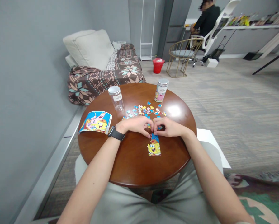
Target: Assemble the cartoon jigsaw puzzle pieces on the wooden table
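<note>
On the round wooden table lies a partly joined jigsaw puzzle, showing a yellow cartoon face with blue above it. My right hand is at its top edge, thumb and index finger pinched on a puzzle piece mostly hidden by the fingertips. My left hand, with a black watch on the wrist, meets the right fingertips. Its thumb is apart from its curved fingers, and I make out nothing held in it. Loose puzzle pieces, blue, pink, yellow and pale, are scattered just beyond both hands, some partly covered by them.
A clear jar with a silver lid and a second jar with a picture inside stand at the table's far side. A curled picture sheet lies left. Beyond are a covered sofa, a red bin and a seated person.
</note>
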The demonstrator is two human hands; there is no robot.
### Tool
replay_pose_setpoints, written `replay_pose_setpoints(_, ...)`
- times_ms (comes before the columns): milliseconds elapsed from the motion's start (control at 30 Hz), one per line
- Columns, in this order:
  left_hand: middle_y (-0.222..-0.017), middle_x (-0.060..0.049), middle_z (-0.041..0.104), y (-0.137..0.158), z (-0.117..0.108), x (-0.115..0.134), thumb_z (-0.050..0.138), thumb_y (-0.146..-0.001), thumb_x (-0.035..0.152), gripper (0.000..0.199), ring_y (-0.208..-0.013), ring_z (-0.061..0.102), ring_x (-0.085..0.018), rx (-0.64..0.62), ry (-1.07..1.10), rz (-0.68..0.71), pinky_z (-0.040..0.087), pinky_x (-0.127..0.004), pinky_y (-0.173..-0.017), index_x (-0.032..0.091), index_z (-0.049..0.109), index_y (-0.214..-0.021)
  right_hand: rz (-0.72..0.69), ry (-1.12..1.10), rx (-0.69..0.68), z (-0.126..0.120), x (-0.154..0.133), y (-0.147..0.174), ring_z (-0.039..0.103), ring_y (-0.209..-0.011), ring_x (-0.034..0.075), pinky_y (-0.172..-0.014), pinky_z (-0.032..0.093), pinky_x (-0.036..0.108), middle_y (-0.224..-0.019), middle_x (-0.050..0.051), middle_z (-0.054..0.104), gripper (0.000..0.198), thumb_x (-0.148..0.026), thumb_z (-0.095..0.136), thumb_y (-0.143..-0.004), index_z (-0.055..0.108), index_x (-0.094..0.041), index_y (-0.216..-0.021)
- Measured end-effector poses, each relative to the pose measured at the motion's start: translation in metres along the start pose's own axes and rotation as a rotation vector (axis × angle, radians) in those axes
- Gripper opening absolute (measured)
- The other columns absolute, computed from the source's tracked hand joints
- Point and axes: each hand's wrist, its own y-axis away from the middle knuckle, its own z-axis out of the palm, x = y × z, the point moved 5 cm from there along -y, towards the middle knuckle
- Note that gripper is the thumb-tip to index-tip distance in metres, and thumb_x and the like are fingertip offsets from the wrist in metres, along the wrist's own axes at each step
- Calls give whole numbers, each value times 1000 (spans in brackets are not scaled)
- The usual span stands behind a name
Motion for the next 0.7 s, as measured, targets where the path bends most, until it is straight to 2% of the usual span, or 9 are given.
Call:
replay_pose_setpoints(200,-60,6,50,-1,4,3,74,-70,37,28,-54,41,-8,-56,81,32,29,-22,-56,18,73,-91,79,98,154,-12,11,0,48,-61,12,-60,38,25,-68,2,57,24,-29,54,-88,61,-16,-69)
replay_pose_setpoints(300,-59,6,49,-1,5,5,74,-70,38,27,-54,42,-8,-53,91,24,28,-22,-54,18,73,-88,106,140,194,-16,5,1,47,-60,12,-61,37,26,-64,1,57,27,-31,53,-89,63,-16,-69)
replay_pose_setpoints(400,-60,6,49,-1,4,7,74,-70,35,23,-55,42,-8,-35,91,28,29,-22,-55,18,72,-84,113,179,153,-12,-10,11,55,-69,14,-67,41,27,-77,4,64,16,-24,55,-88,68,-18,-80)
replay_pose_setpoints(500,-60,6,51,-1,4,9,75,-70,33,20,-56,44,-8,-42,84,45,30,-21,-56,18,72,-83,138,193,114,0,-22,28,58,-81,17,-73,46,29,-90,6,64,13,-22,61,-84,68,-20,-94)
replay_pose_setpoints(700,-62,5,53,-3,5,9,75,-70,34,20,-56,45,-8,-38,101,68,30,-21,-57,18,72,-82,128,239,297,17,-25,47,58,-90,20,-79,51,35,-96,8,60,17,-18,57,-85,65,-22,-100)
